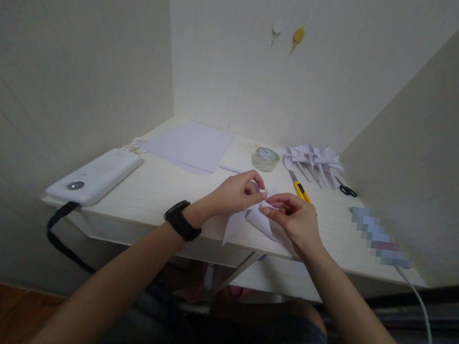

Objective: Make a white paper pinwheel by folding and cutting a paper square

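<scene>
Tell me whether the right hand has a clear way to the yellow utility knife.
Probably yes: the yellow utility knife lies on bare desk just beyond the right hand, nothing between them. But that hand is pinching the folded paper with the left hand.

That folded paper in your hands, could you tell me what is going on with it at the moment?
A person seated at the desk pinches a folded white paper piece between both hands: left hand, right hand, just above the desk's near edge. Behind them lie a tape roll, a yellow utility knife, black scissors, a pile of folded paper pieces and flat white sheets. A white device sits at the left end.
</scene>
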`<state>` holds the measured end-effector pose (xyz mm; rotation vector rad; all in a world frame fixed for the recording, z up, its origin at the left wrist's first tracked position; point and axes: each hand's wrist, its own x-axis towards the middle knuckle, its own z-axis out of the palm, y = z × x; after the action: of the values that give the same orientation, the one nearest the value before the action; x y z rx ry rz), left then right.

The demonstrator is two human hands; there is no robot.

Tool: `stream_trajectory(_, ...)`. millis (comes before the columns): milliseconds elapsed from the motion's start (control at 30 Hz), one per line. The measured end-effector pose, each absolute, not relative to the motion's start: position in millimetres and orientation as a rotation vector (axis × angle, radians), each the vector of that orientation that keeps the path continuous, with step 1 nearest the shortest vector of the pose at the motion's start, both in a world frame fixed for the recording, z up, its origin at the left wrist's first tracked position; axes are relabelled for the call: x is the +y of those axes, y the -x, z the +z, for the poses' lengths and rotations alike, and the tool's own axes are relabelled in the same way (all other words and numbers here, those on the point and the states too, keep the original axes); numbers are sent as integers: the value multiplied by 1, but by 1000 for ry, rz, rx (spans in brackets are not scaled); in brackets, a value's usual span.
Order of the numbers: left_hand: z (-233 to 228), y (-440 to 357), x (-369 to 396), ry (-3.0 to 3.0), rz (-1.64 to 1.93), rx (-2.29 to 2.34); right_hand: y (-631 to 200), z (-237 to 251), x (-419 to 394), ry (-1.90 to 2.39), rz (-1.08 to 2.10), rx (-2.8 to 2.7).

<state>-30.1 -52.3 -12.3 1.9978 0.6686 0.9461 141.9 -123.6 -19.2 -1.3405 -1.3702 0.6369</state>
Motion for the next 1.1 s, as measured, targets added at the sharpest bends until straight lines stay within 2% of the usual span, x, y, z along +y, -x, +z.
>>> stream_trajectory(333, -11, 31, -51, -1849, 898, 597, -142, -17, -127, 1431, 382, -1467)
stream_trajectory(567, -12, 31, -49, -1848, 827, 556, -143, -19, -130, 1260, -92, -1793)
stream_trajectory(733, -15, 30, -48, -1957, 861, 575, -143, -20, -129, 1205, -264, -1910)
stream_trajectory(867, -11, 29, -51, -2088, 1024, 768, -141, -27, -130, 1176, -303, -1858)
stream_trajectory(1033, 7, 45, -62, -2226, 1608, 1038, -140, -36, -128, 1272, -167, -1664)
stream_trajectory(1100, 11, 55, -77, -2247, 1679, 1140, -141, -37, -127, 1314, -120, -1586)
